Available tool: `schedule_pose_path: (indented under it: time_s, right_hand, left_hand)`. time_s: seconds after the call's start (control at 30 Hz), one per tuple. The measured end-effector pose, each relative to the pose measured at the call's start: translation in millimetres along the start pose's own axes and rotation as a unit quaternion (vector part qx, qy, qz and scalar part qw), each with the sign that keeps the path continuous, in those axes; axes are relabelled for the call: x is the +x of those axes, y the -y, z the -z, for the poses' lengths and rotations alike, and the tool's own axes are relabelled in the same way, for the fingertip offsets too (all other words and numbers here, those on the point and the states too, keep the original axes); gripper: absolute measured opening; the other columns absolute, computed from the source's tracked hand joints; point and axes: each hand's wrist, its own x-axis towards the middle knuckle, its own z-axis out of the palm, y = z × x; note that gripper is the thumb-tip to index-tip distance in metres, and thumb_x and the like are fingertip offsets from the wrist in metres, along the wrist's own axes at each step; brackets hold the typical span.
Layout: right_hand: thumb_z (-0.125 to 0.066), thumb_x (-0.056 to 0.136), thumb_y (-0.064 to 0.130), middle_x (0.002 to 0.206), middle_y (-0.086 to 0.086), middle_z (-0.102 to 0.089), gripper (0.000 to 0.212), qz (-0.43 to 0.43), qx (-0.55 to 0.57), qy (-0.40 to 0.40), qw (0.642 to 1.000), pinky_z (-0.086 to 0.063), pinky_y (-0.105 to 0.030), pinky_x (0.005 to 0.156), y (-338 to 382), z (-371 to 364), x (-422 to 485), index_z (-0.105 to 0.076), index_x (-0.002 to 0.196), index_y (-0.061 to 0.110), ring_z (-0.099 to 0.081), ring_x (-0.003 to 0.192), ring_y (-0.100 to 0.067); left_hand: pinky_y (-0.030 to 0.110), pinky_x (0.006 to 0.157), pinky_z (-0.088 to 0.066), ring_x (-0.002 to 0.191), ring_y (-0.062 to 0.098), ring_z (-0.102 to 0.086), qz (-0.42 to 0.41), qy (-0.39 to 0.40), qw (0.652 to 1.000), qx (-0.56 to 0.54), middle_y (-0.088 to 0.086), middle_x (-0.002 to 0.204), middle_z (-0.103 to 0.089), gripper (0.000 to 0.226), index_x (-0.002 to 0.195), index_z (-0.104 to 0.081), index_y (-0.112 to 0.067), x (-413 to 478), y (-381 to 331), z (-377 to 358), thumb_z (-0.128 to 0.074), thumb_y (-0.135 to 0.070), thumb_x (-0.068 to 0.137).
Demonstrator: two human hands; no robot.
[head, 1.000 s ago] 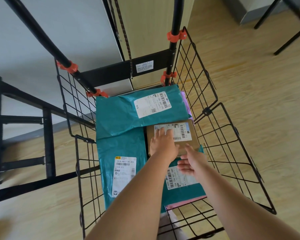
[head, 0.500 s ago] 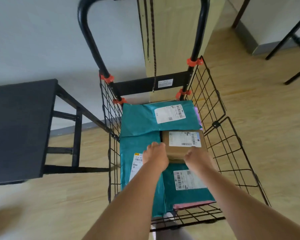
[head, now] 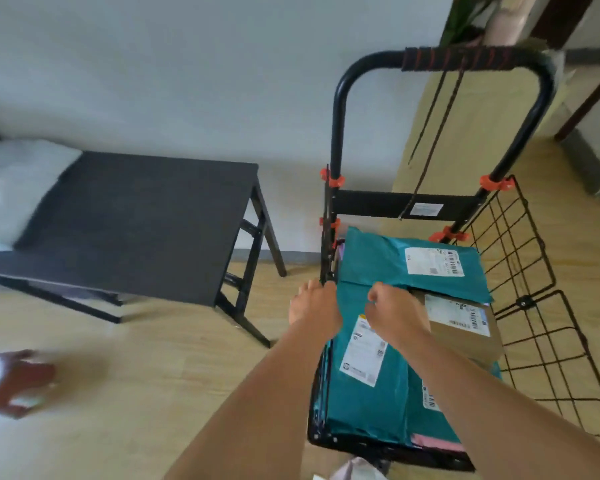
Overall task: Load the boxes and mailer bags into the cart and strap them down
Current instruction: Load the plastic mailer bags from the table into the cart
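Observation:
The black wire cart (head: 520,258) holds teal mailer bags: one across the back (head: 388,265) and one along the left (head: 361,386). A brown cardboard box (head: 465,327) with a white label lies on them at the right. A pink mailer edge (head: 437,442) shows at the front. My left hand (head: 314,303) grips the top of the cart's left wire wall (head: 324,258). My right hand (head: 392,310) hovers over the left teal mailer with its fingers curled and nothing visible in it. A dark elastic cord (head: 433,126) hangs from the cart handle (head: 465,58).
A black table (head: 136,216) stands left of the cart, with a whitish bubble-wrap bundle (head: 14,181) at its far end. A blurred red and white object (head: 11,379) lies on the wooden floor at the left. The cart's right wire wall (head: 548,341) leans outward.
Both hands have left the cardboard box. My left hand moved left onto the cart's wire wall, my right hand moved left over the teal mailer. The view swung left and up.

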Motion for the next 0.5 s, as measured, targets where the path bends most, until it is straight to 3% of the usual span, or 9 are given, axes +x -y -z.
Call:
schedule_pose_path:
  time_s: [0.13, 0.23, 0.5]
  right_hand:
    - [-0.044, 0.094, 0.022, 0.097, -0.004, -0.066, 0.012, 0.049, -0.021, -0.005, 0.999, -0.042, -0.031, 0.068, 71, -14, -14, -0.057, 0.095, 0.021, -0.058, 0.087, -0.028]
    - [-0.044, 0.094, 0.023, 0.097, -0.004, -0.065, 0.016, 0.074, -0.046, 0.004, 0.996, -0.039, -0.029, 0.065, 129, -28, -27, -0.06, 0.099, 0.021, -0.055, 0.083, -0.027]
    - [-0.046, 0.097, 0.023, 0.082, 0.004, -0.056, 0.011, 0.116, -0.084, 0.021, 0.99, -0.038, -0.028, 0.06, 273, -91, -59, -0.056, 0.093, 0.023, -0.053, 0.077, -0.019]
  left_hand:
    - [0.041, 0.106, -0.041, 0.13, 0.025, -0.04, 0.026, -0.011, 0.999, -0.028, 0.007, 0.142, -0.042, 0.046, 0.14, -0.042, -0.018, -19, 66, 15, -0.054, -0.018, 0.095]
    - [0.042, 0.105, -0.041, 0.131, 0.027, -0.039, 0.043, -0.018, 0.998, -0.032, 0.008, 0.143, -0.04, 0.047, 0.142, -0.039, -0.018, -34, 117, 27, -0.05, -0.016, 0.096]
    - [0.041, 0.101, -0.043, 0.127, 0.029, -0.04, 0.082, -0.024, 0.992, -0.093, 0.008, 0.135, -0.041, 0.048, 0.138, -0.043, -0.019, -69, 270, 65, -0.046, -0.008, 0.091]
